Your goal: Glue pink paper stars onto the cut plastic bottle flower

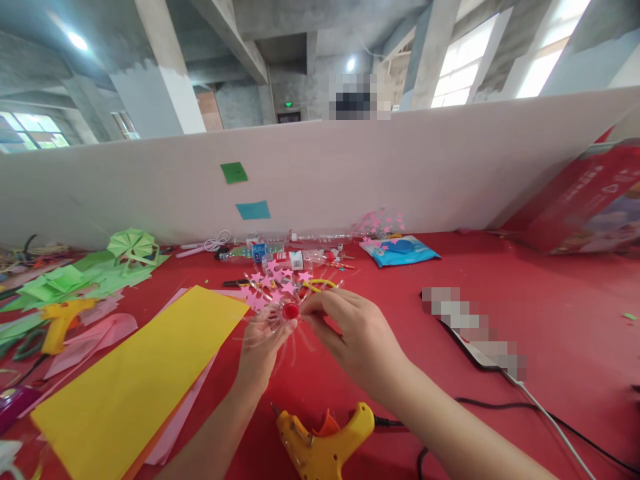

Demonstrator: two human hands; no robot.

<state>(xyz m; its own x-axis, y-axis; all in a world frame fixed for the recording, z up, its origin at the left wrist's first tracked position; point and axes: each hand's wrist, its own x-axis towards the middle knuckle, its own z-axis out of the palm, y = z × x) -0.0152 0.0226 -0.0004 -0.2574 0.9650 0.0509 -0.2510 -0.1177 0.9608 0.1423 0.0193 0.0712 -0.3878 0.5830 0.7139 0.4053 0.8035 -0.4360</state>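
Note:
A clear plastic bottle piece with a red cap (291, 311) and thin cut strips fanning outward is held above the red table. Pink paper stars (273, 287) sit on the ends of its strips. My left hand (263, 340) is wrapped round the piece from the left and below. Beside the cap on the right, my right hand (350, 327) has its thumb and forefinger pinched near the strips; what lies between the fingertips is too small to make out. A yellow glue gun (325, 443) lies on the table just below my hands.
Yellow paper (145, 380) lies at the left, near green paper (60, 283) and another yellow glue gun (63, 323). Behind my hands are plastic bottles (295, 260) and a blue wipes pack (400, 251). A blurred-out device (473, 330) with cables lies right. A white partition (320, 173) stands behind.

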